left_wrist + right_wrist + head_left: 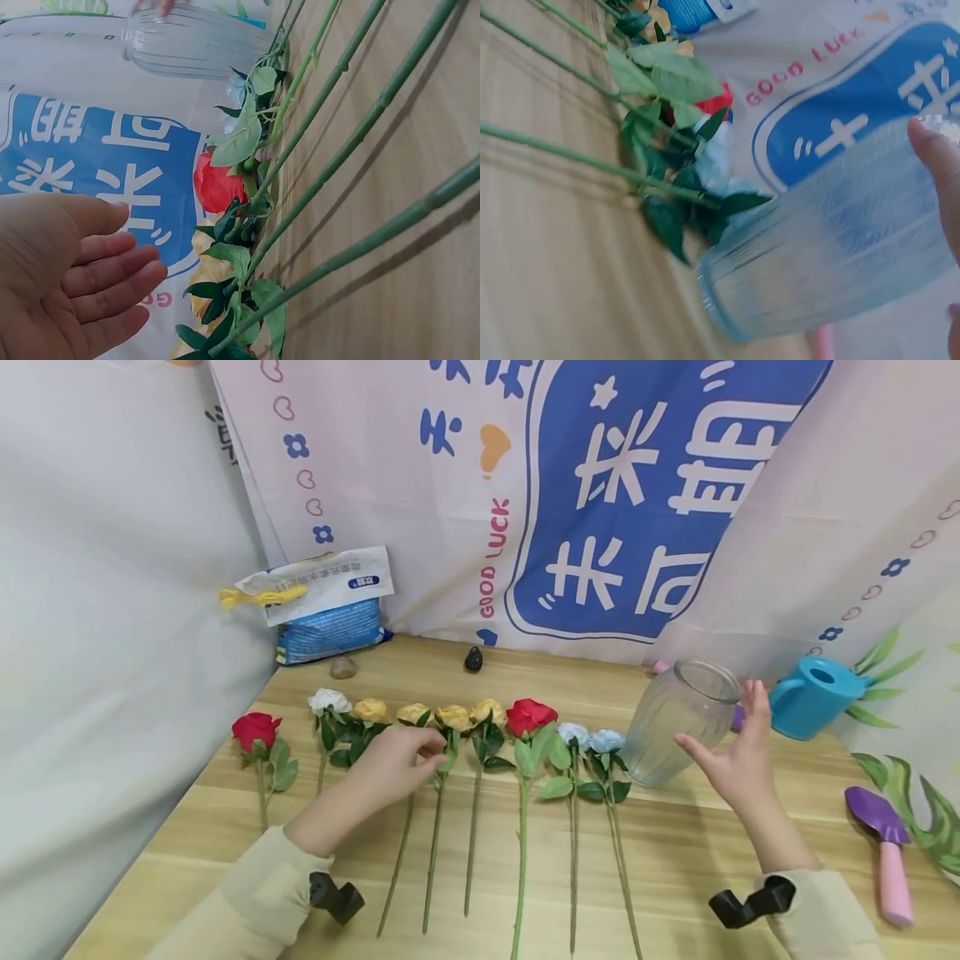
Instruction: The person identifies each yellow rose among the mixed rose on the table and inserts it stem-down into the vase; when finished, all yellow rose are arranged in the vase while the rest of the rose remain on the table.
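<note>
My left hand (397, 762) hovers over the row of artificial roses, above the stems of the yellow roses (453, 718). In the left wrist view its fingers (112, 279) are loosely bent, with nothing between them. My right hand (738, 760) is beside the clear glass vase (678, 727), thumb and fingers spread apart. In the right wrist view the thumb (937, 161) overlaps the upper part of the ribbed vase. A red rose (531, 718) and pale blue roses (606, 742) lie between the hands. Left of my left hand are a white rose (328, 700) and another red rose (257, 731).
A blue watering can (817, 697) stands right of the vase, and a purple trowel with a pink handle (892, 860) lies nearer the right edge. At the back left are a blue-and-white bag (330, 618) with a yellow tie, a brown stone (343, 668) and a dark stone (473, 659).
</note>
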A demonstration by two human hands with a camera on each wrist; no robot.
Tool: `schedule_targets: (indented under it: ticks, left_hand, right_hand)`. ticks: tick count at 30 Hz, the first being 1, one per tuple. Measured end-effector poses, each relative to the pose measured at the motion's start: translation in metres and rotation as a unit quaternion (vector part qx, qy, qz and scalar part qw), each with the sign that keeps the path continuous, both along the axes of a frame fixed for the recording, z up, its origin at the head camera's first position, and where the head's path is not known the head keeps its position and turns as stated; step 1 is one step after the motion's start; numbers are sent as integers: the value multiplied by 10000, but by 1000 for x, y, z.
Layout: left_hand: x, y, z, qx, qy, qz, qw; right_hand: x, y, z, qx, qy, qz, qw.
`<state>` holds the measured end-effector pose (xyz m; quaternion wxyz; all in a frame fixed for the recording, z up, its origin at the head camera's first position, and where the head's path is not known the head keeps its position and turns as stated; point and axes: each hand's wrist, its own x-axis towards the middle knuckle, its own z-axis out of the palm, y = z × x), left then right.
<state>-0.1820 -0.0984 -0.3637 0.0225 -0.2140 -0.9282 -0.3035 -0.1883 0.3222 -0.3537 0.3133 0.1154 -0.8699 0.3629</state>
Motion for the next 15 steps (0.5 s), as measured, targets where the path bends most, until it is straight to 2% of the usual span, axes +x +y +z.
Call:
schedule_targets:
  ticks: [3, 6, 10, 13, 15]
  left_hand:
    - [2, -4, -1, 162, -39, -7, 9999]
    - [2, -4, -3, 291, -138, -114, 9994]
    - [1, -3, -4, 342, -253, -239, 9988]
    - [0, -8, -3, 268, -301, -155, 9991]
    - [-2, -16, -1, 67, -290, -78, 9995]
  right_hand:
    - [3, 2, -8, -620, -1036, 91, 9927]
    - [3, 2, -14, -1033, -1515, 327, 9825]
    - [2, 1, -18, -1294, -1624, 478, 9770]
    - [2, 0, -18, -1295, -1635, 491, 9768]
    - [1, 0, -17, -1274, -1650, 514, 9767]
